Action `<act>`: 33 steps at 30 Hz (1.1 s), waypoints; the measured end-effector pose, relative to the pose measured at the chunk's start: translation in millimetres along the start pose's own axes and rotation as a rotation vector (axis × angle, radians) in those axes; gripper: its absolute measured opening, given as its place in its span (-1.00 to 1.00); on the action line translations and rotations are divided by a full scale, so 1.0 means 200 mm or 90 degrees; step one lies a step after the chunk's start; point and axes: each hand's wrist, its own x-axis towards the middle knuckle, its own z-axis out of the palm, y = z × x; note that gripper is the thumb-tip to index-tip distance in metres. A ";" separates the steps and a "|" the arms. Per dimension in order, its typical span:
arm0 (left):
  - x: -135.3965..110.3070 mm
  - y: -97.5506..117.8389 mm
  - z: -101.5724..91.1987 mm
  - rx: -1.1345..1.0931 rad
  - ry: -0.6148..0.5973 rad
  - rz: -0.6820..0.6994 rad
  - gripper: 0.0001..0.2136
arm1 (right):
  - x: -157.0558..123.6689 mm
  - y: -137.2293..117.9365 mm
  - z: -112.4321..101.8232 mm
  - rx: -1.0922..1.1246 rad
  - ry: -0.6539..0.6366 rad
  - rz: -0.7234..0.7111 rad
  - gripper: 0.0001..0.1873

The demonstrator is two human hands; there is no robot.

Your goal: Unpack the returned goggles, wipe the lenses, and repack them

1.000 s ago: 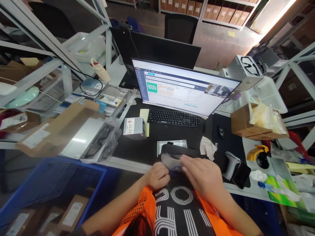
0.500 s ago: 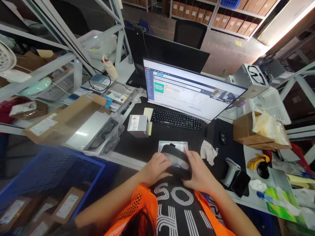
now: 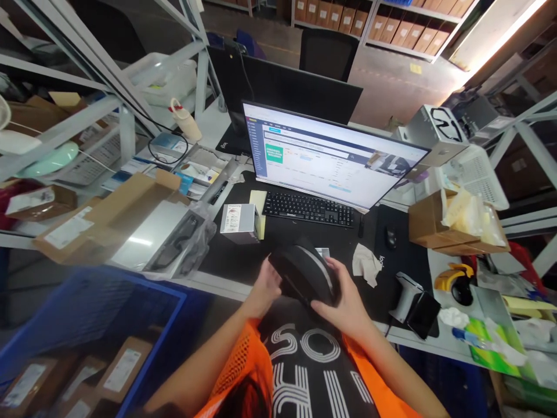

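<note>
Close to my body, I hold a rounded black case (image 3: pixel 300 273) in both hands. My left hand (image 3: pixel 266 287) grips its left end, with some fingers hidden behind it. My right hand (image 3: pixel 346 296) is wrapped round the right end, thumb along the lower edge. A grey strip shows along the case's right side; its contents cannot be seen. Behind it, a small part of a silver-white box (image 3: pixel 322 252) peeks out on the black desk mat. To the left stands a small grey box (image 3: pixel 239 223) with a printed label, next to yellow paper.
A monitor (image 3: pixel 331 157) and a keyboard (image 3: pixel 308 209) stand ahead. On the right are a crumpled tissue (image 3: pixel 366 264), a mouse (image 3: pixel 390 237), a scanner (image 3: pixel 407 296) and a tape dispenser (image 3: pixel 456 281). A blue crate (image 3: pixel 174 313) with brown boxes is at lower left.
The black case has been turned and tilted in my hands, so its rounded dark side now shows where a grey area was. It now hides most of the silver-white box behind.
</note>
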 end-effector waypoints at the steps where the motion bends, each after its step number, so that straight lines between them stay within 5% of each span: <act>1: 0.00 -0.01 0.01 -0.090 -0.029 -0.072 0.02 | 0.01 -0.02 0.02 0.019 -0.012 -0.016 -0.13; 5: 0.04 0.02 0.07 -0.235 0.000 -0.156 -0.26 | 0.05 -0.08 0.03 0.029 -0.099 -0.127 -0.09; 7: 0.09 0.06 0.07 -0.283 0.054 -0.167 -0.40 | 0.06 -0.07 0.01 0.032 -0.065 -0.145 -0.14; 10: 0.15 0.11 0.08 -0.386 0.167 -0.190 -0.49 | 0.05 -0.03 0.00 0.017 0.018 -0.079 -0.47; 14: 0.19 0.12 0.14 -0.434 0.234 -0.207 -0.50 | 0.04 -0.02 0.06 -0.117 -0.117 0.013 -0.73; 17: 0.19 0.11 0.20 -0.428 0.249 -0.212 -0.44 | 0.04 -0.04 0.11 -0.272 -0.158 -0.055 -0.87; 20: 0.19 0.11 0.21 -0.386 0.273 -0.232 -0.48 | 0.05 -0.05 0.11 -0.349 -0.193 -0.106 -0.77; 26: 0.17 0.07 0.13 -0.324 0.290 -0.276 -0.63 | 0.02 -0.07 -0.06 -0.269 -0.288 -0.179 -0.72; 33: 0.08 0.05 0.13 -0.259 0.145 -0.313 -0.53 | 0.06 -0.12 -0.31 -0.099 -0.289 -0.157 -0.63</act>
